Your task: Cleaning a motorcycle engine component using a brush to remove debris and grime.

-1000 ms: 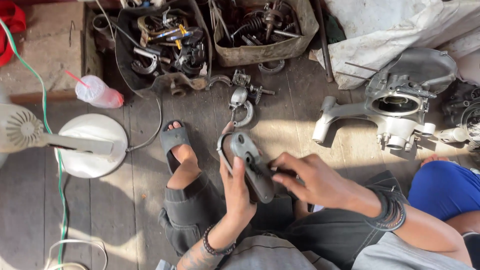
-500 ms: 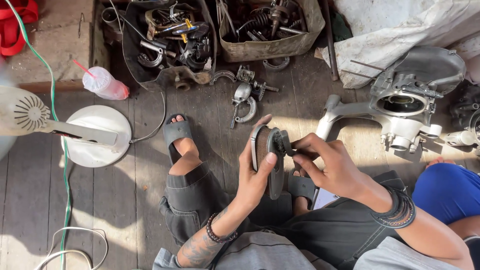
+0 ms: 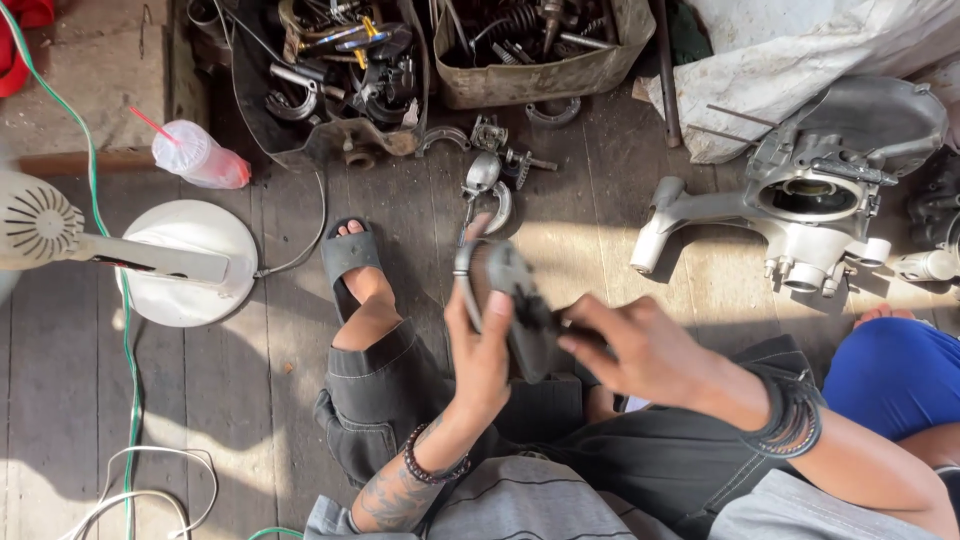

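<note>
While gripped from both sides above the lap, dark grey metal part [image 3: 515, 305] sits upright between the two hands, over the wooden plank floor [image 3: 250, 370]. Left hand [image 3: 482, 350] wrapped round the part's left flank, fingers curled up over its top edge, closed on it; a curved wire or band loops along that same side. Right hand [image 3: 640, 350] pinched onto the part's right side at a small black piece, fingertips together on it; stack of black bracelets [image 3: 790, 415] at that wrist, beaded bracelet [image 3: 435, 465] at the left wrist. Just beyond the part, on the floor: small loose metal fittings [image 3: 490, 180], and left foot in a dark slide sandal [image 3: 350, 265] beside them. Farther out, at top of view: dark tub of mixed tools and parts [image 3: 330, 70], then a battered box of springs and scrap metal [image 3: 540, 50] beside it. To the right, well apart: large silver engine casing [image 3: 800, 200] lying on the planks, grey-white cloth [image 3: 800, 60] behind it. To the left: white standing fan [image 3: 40, 225] tipped over its round base [image 3: 190, 260], plastic cup with pink straw [image 3: 195, 155] on its side, green cable [image 3: 125, 340] running down the floor. Blue-clad knee of another person [image 3: 890, 370] at right edge.
</note>
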